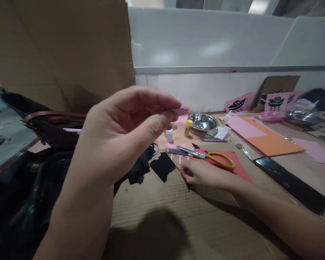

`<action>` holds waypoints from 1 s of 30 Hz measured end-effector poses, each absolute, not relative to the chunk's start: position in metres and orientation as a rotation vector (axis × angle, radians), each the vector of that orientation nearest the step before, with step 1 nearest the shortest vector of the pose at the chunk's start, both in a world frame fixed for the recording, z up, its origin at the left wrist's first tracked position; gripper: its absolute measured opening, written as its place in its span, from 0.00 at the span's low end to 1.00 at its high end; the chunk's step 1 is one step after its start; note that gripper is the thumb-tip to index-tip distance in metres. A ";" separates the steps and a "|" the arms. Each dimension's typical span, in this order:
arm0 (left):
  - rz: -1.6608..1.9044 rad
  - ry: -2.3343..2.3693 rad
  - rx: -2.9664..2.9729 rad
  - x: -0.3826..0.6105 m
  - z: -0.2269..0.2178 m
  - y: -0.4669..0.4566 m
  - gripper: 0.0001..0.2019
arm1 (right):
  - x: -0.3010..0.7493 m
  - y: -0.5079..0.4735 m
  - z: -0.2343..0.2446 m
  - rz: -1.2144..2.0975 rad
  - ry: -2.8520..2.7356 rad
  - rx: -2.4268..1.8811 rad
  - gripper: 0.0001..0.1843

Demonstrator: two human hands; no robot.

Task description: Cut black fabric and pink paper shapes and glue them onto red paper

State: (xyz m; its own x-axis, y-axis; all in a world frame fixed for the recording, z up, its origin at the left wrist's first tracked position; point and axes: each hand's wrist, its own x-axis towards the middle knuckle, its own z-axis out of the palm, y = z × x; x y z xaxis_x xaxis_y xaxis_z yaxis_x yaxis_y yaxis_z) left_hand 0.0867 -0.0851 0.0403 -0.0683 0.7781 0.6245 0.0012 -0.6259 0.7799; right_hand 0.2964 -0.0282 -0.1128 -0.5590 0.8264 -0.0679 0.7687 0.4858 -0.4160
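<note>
Head view: left hand (119,137) raised, thumb and fingers pressed together, pinching small pink paper scrap (179,111), thin and flat, up-left of yellow-handled scissors (206,156). Right hand (203,174) just below scissors, fingers curled on corrugated cardboard (157,202); whether it grips anything, cannot tell. Matte black paper cutout (163,166) left of scissors. Red sheet (239,169) beneath scissors. Round steel bowl (203,122) behind scissors.

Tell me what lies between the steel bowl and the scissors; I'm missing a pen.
A thin dark pen lies between the steel bowl and scissors, seen in the head view.

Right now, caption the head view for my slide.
Left hand pinches a pink scrap; right hand rests beside yellow-handled scissors.
</note>
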 end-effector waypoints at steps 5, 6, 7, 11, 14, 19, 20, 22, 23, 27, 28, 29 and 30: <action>1.737 0.829 1.651 0.077 0.042 -0.080 0.13 | 0.310 -0.041 -0.112 0.595 -2.538 -1.329 0.06; 1.693 0.785 1.672 0.075 0.043 -0.078 0.12 | 0.310 -0.042 -0.112 0.565 -2.529 -1.317 0.08; 1.631 0.732 1.706 0.074 0.044 -0.076 0.12 | 0.310 -0.042 -0.111 0.538 -2.532 -1.299 0.10; 1.760 0.878 1.636 0.080 0.043 -0.082 0.12 | 0.307 -0.034 -0.109 0.479 -2.626 -1.197 0.13; 1.798 0.896 1.638 0.089 0.041 -0.090 0.13 | 0.308 -0.026 -0.107 0.468 -2.704 -1.113 0.14; 1.783 0.905 1.641 0.083 0.041 -0.086 0.13 | 0.309 -0.020 -0.106 0.429 -2.769 -1.001 0.15; 1.756 0.875 1.651 0.079 0.042 -0.081 0.12 | 0.309 -0.019 -0.106 0.419 -2.775 -0.985 0.15; 1.623 0.731 1.716 0.070 0.043 -0.070 0.12 | 0.308 -0.017 -0.109 0.400 -2.779 -0.967 0.15; 1.582 0.674 1.736 0.067 0.043 -0.065 0.12 | 0.307 -0.016 -0.111 0.393 -2.777 -0.964 0.15; 1.565 0.632 1.762 0.069 0.043 -0.065 0.12 | 0.299 -0.013 -0.126 0.391 -2.737 -0.989 0.12; 1.597 0.665 1.752 0.072 0.042 -0.070 0.13 | 0.297 -0.014 -0.129 0.400 -2.715 -1.011 0.12; 1.649 0.721 1.731 0.076 0.042 -0.074 0.13 | 0.295 -0.015 -0.131 0.418 -2.688 -1.037 0.12; 1.718 0.796 1.689 0.080 0.041 -0.079 0.14 | 0.294 -0.016 -0.131 0.446 -2.657 -1.068 0.12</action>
